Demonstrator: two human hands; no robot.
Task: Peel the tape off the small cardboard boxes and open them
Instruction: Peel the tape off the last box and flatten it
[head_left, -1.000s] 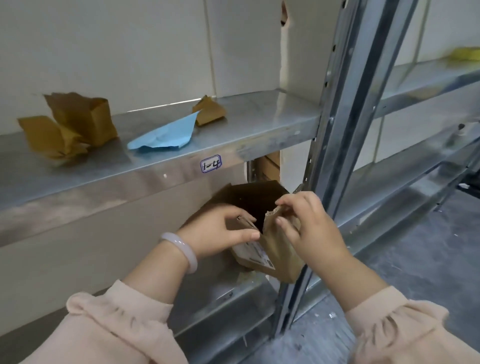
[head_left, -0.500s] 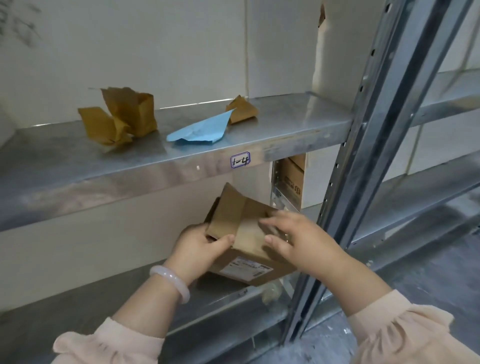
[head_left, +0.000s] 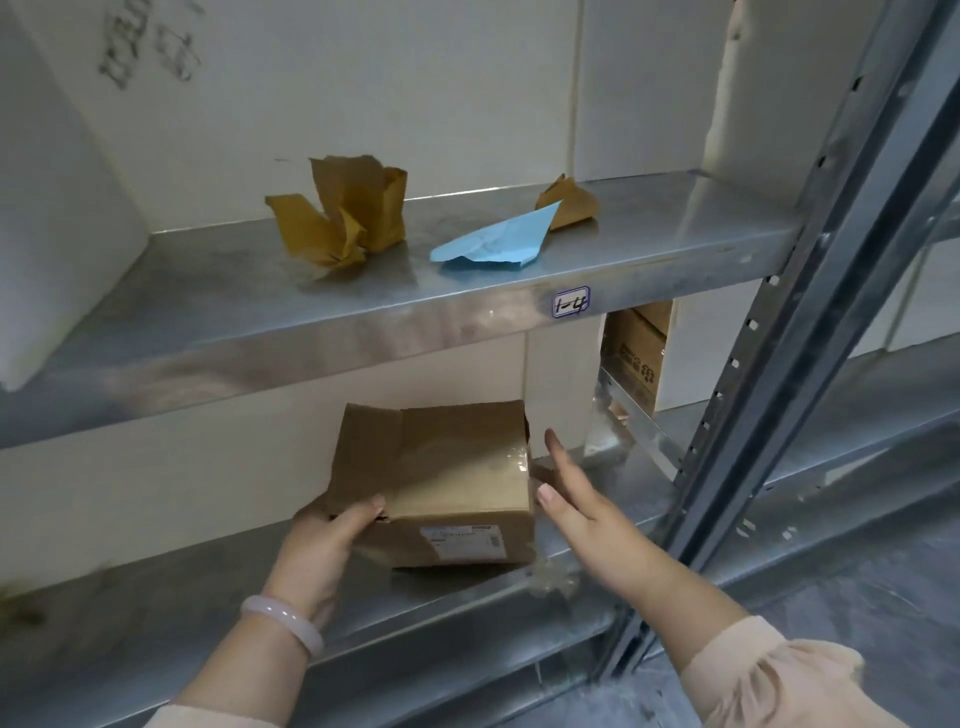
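Note:
A small brown cardboard box (head_left: 447, 478) with a white label on its front sits on the lower metal shelf (head_left: 156, 613). Its top flaps lie down and shiny clear tape covers part of the top. My left hand (head_left: 332, 535) grips the box's front left corner, thumb on top. To the right of the box, my right hand (head_left: 571, 499) is held with straight fingers, near its right side; whether it touches the box is unclear. A crumpled bit of clear tape (head_left: 550, 577) lies at the shelf edge below the box.
The upper shelf (head_left: 467, 312) carries torn brown paper pieces (head_left: 348, 213), a blue paper (head_left: 493, 239) and a small brown scrap (head_left: 569, 202). A perforated metal upright (head_left: 769, 374) stands right of my right hand. Another cardboard box (head_left: 636, 353) sits behind the rack.
The box went from tilted and open in both hands to lying flat on the lower shelf with flaps down. My right hand has let go and drawn off to the right.

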